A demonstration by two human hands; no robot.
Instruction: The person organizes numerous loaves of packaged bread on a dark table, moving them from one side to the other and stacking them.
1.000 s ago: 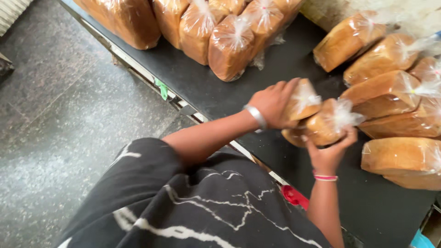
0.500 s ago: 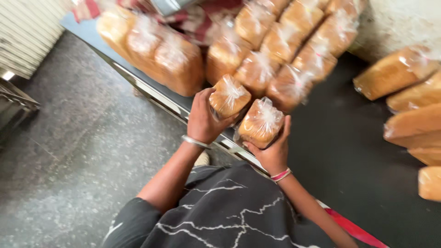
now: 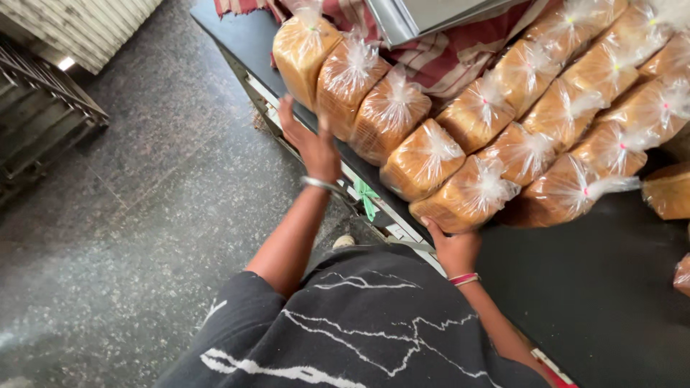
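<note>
- Loaves in clear bags lie in rows on the black worktop (image 3: 589, 302), and your hands frame the near row.
- Your left hand (image 3: 310, 144) is open, fingers spread, its palm pressed to the side of the end loaf (image 3: 305, 57) at the worktop's edge.
- Your right hand (image 3: 453, 248) is open too, fingers curled up against the bottom of the nearest loaf (image 3: 463, 194).
- Your left arm reaches far forward, a metal bangle (image 3: 321, 185) on the wrist; your right arm is bent close in, pink bands (image 3: 463, 278) on the wrist.
</note>
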